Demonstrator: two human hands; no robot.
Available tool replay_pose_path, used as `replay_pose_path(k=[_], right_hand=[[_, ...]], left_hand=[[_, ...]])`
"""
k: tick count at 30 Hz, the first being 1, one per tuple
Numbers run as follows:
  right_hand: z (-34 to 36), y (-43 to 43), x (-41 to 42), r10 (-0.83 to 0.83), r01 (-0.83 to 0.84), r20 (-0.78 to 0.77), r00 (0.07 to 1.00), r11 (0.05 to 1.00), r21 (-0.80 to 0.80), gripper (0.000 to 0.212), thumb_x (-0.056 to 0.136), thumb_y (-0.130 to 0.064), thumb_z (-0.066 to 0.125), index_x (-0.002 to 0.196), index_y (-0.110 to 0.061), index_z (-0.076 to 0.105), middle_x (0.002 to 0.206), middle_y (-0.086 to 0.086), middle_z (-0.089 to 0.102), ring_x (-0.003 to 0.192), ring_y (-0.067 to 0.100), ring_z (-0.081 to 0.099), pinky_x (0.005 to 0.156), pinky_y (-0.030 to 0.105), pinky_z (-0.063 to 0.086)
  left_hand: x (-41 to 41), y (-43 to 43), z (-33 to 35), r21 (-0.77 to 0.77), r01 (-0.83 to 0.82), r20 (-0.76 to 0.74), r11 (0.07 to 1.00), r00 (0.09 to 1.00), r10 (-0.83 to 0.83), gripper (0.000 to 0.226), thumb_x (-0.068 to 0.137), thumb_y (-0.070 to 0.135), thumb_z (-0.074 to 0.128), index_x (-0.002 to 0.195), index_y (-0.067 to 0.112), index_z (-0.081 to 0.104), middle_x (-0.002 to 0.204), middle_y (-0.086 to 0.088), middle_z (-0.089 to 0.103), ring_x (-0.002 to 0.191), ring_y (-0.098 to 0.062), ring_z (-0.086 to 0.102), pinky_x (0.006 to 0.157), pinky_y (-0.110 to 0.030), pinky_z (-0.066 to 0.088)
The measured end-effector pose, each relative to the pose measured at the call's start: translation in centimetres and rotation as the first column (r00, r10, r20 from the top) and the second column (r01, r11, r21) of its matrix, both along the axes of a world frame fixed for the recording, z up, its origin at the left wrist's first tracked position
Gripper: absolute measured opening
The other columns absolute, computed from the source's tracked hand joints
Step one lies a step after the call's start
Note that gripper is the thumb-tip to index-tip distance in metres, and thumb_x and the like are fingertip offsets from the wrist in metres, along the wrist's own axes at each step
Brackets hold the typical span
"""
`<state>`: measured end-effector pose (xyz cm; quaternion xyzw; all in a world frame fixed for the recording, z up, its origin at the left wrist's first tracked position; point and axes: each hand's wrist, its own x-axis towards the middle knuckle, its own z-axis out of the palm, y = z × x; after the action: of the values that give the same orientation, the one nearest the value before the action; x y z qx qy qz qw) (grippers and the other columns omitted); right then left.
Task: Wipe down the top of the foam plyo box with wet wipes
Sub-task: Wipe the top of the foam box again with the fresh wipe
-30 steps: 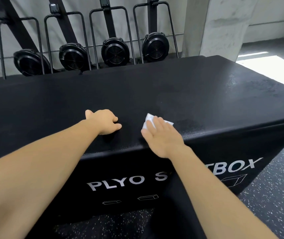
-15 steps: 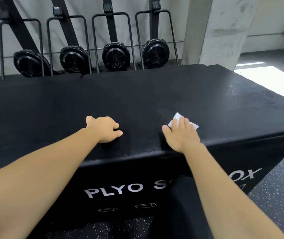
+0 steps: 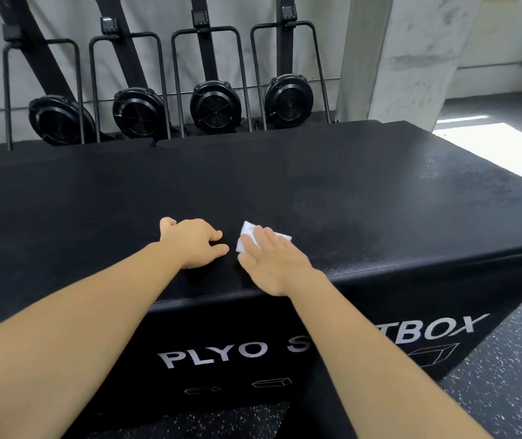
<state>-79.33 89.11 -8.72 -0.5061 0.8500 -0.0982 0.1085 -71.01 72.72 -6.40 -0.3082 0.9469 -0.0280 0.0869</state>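
A large black foam plyo box [image 3: 364, 198] fills the middle of the view, with white "PLYO" and "BOX" lettering on its front face. A small white wet wipe [image 3: 247, 234] lies on its top close to the near edge. My right hand [image 3: 272, 261] lies flat on the wipe with straight fingers, pressing it to the surface. My left hand [image 3: 193, 240] rests on the box top just to the left of the wipe, fingers curled under and holding nothing. A faint damp sheen shows on the top to the right of the hands.
Several black fan-wheel rowing machines [image 3: 215, 106] stand upright against the wall behind the box. A concrete pillar [image 3: 402, 55] rises at the back right. Speckled black rubber floor [image 3: 506, 384] lies to the right and below the box.
My right hand slid the wipe to the right along the near edge, then back left, ending beside my left hand. My left hand stayed in place.
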Motion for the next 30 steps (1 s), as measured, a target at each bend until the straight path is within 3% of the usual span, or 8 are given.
replay_pose_path(k=[3,6,10,13,17,26,30], right_hand=[[0.1,1.7,-3.4,-0.084,0.083,-0.017,0.996,0.996,-0.021,0.036,0.104,-0.033,0.023,0.133,-0.016,0.037,0.135,0.004,0.033,0.122,0.021,0.029,0.108,0.037,0.025],[0.4,3.5,-7.1,-0.193,0.193,-0.016,0.981,0.981,0.027,0.036,0.104,-0.032,0.023,0.132,-0.015,0.038,0.134,0.005,0.034,0.12,0.023,0.031,0.107,0.039,0.027],[1.0,6.2,-11.2,-0.375,0.373,0.022,0.927,0.927,0.044,0.035,0.105,-0.027,0.024,0.134,-0.012,0.038,0.139,0.009,0.033,0.127,0.027,0.03,0.108,0.038,0.023],[1.1,6.7,-12.4,-0.436,0.431,0.018,0.9,0.894,0.124,0.048,0.107,-0.029,0.022,0.15,-0.009,0.026,0.156,0.016,0.019,0.141,0.032,0.019,0.115,0.039,0.015],[0.9,4.6,-10.5,-0.47,0.474,-0.063,0.88,0.877,0.079,0.057,0.104,-0.041,0.024,0.147,-0.005,0.029,0.15,0.013,0.029,0.138,0.029,0.023,0.115,0.038,0.018],[0.1,-1.9,-2.0,-0.264,0.27,-0.082,0.961,0.96,0.075,0.064,0.102,-0.049,0.017,0.15,-0.007,0.022,0.151,0.01,0.024,0.138,0.027,0.019,0.116,0.041,0.018],[0.1,-3.2,-1.1,-0.116,0.114,0.005,0.993,0.987,0.115,0.069,0.105,-0.05,0.012,0.158,-0.009,-0.002,0.165,0.011,-0.007,0.151,0.026,-0.01,0.123,0.04,0.0]], left_hand=[[-0.1,-0.1,-0.1,0.003,0.0,0.01,1.0,1.0,0.0,0.048,0.094,0.062,0.036,0.137,0.044,0.047,0.141,0.017,0.049,0.13,-0.01,0.044,0.108,-0.038,0.012],[-0.2,-0.2,-0.2,0.017,-0.003,-0.001,1.0,1.0,0.003,0.048,0.094,0.062,0.037,0.137,0.043,0.048,0.14,0.016,0.051,0.13,-0.009,0.044,0.109,-0.038,0.01],[-0.3,-0.3,-0.2,0.022,0.002,0.008,1.0,1.0,-0.002,0.048,0.094,0.062,0.037,0.137,0.043,0.049,0.139,0.017,0.051,0.13,-0.008,0.044,0.11,-0.039,0.009],[-0.4,-0.4,-0.3,0.026,0.006,0.015,1.0,1.0,-0.006,0.049,0.094,0.062,0.037,0.137,0.043,0.048,0.14,0.016,0.051,0.131,-0.009,0.043,0.112,-0.041,0.006],[-0.2,-0.4,-0.4,0.023,0.018,0.025,1.0,1.0,-0.019,0.05,0.095,0.062,0.035,0.139,0.043,0.045,0.148,0.017,0.042,0.135,-0.009,0.039,0.114,-0.044,0.004],[-0.1,-0.1,-0.2,0.034,0.007,0.022,0.999,1.0,-0.008,0.05,0.095,0.062,0.035,0.14,0.043,0.044,0.15,0.018,0.039,0.135,-0.009,0.039,0.115,-0.044,0.003],[0.0,0.2,-0.1,0.004,0.023,0.041,1.0,0.999,-0.023,0.05,0.096,0.062,0.031,0.141,0.043,0.043,0.149,0.017,0.04,0.134,-0.01,0.04,0.114,-0.045,0.006]])
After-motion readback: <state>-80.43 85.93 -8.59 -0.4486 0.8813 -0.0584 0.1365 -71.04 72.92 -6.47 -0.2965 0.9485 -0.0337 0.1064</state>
